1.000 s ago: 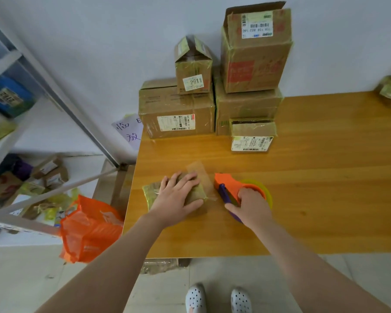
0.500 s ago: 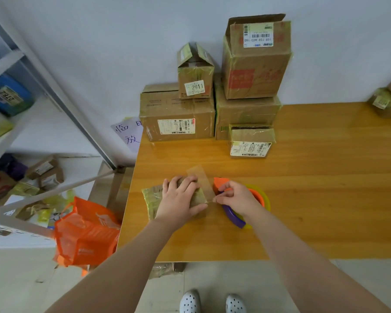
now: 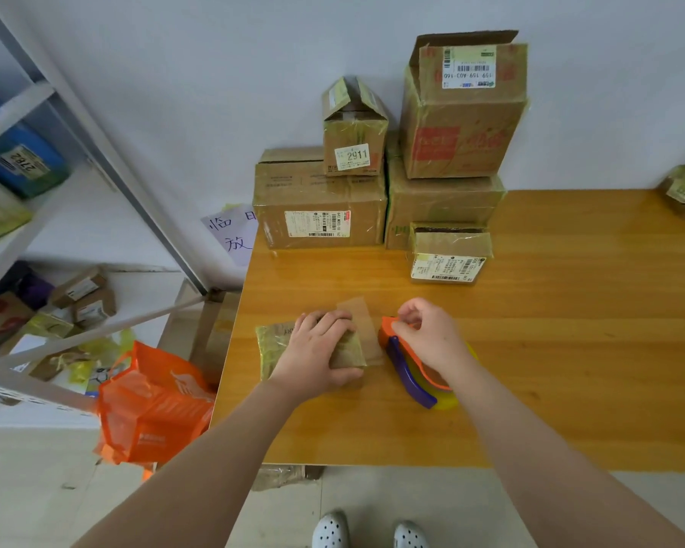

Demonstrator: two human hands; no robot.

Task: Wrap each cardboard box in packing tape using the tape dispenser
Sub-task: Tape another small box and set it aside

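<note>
Wide table [image 3: 570,330], stack [image 3: 321,215] against the back wall. Near the front left, the box [image 3: 273,346] lies flat, with the left hand [image 3: 317,354] clamped over it, fingers over the far edge, thumb on the near one. The dispenser [image 3: 410,375] sits just beside it, and the right hand [image 3: 432,338] pinches at its orange nose. A loose tape [image 3: 362,326] flap stands off the box. The danger: pulled slack, it could fold onto itself or crease, and a light box could skid.

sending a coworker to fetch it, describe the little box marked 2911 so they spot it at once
Look at the pile of cardboard boxes at the back of the wooden table, against the white wall. The 2911 box sits on top of the wide flat box at the pile's left end. It is the only one with top flaps peaked like a roof.
</note>
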